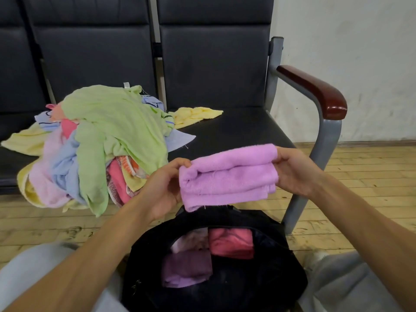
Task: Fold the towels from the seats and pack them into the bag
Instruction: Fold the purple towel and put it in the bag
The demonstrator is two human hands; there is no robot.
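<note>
Folded pink towel (228, 176), long axis left-right, pinched at its ends by left hand (165, 188) and right hand (295, 171), held directly above open bag (265, 280).

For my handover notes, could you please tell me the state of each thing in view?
lilac towel: folded, held between both hands.
left hand: grips the towel's left end.
right hand: grips its right end.
bag: open, folded towels inside.
towel pile: unfolded, heaped on the seat.
yellow towel: unfolded, lying on the seat.
</note>
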